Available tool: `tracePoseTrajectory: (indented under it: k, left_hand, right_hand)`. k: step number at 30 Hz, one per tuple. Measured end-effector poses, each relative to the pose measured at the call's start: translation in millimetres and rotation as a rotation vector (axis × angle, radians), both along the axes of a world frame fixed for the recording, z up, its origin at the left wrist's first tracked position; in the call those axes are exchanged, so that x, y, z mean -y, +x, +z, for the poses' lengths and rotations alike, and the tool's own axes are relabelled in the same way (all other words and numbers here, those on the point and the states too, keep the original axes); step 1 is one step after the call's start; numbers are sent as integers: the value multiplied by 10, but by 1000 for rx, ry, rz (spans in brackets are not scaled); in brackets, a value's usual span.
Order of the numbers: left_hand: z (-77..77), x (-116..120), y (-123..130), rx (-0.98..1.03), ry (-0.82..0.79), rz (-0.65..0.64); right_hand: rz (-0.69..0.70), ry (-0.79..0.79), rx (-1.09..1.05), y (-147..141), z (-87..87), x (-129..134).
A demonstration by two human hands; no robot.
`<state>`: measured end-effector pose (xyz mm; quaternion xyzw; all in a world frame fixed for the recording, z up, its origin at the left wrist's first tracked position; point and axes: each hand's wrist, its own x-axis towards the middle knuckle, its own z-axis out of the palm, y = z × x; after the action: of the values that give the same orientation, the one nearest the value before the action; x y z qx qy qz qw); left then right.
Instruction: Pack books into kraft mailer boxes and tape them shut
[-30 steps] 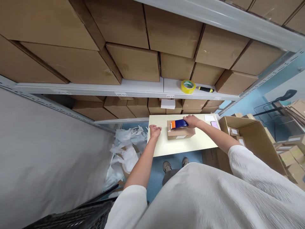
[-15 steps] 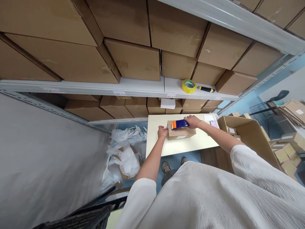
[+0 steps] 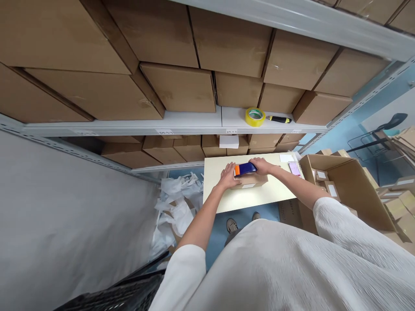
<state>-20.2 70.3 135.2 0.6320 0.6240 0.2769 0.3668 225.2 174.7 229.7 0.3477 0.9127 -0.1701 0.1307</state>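
Note:
A small cardboard box [image 3: 254, 181] lies on the pale table [image 3: 233, 203], a white label on its near side. On top of the box rests a blue and orange tape dispenser [image 3: 247, 168]. My right hand [image 3: 261, 166] is closed around the dispenser's right end. At the box's left end, my left hand [image 3: 228, 177] lies over the top with its fingers spread, next to the dispenser's orange tip. The hand covers that end of the box.
A shelf [image 3: 191, 119] of large boxes stands beyond the table, with a yellow tape roll [image 3: 255, 117] and a cutter [image 3: 279, 119] on it. Right are a phone [image 3: 294, 168] and a large open carton [image 3: 356, 185]; white wrapping [image 3: 181, 216] lies left.
My left hand has moved from the box's left side up onto its top, and its fingers have opened. The right hand still holds the dispenser. The camera view has shifted slightly.

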Motion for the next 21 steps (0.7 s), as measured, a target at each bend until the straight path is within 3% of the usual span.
tracePoseTrajectory:
  k: [6, 11, 14, 21]
  left_hand:
    - [135, -8, 5, -371, -215, -111]
    - [210, -16, 6, -493, -310, -154]
    - [226, -27, 0, -520, -328, -166]
    - [176, -55, -55, -530, -315, -165]
  right_hand:
    - [43, -31, -30, 51, 42, 4]
    - [62, -27, 28, 190, 154, 5]
    - [29, 1, 44, 511, 217, -38]
    - [-41, 50, 64, 1571, 313, -179]
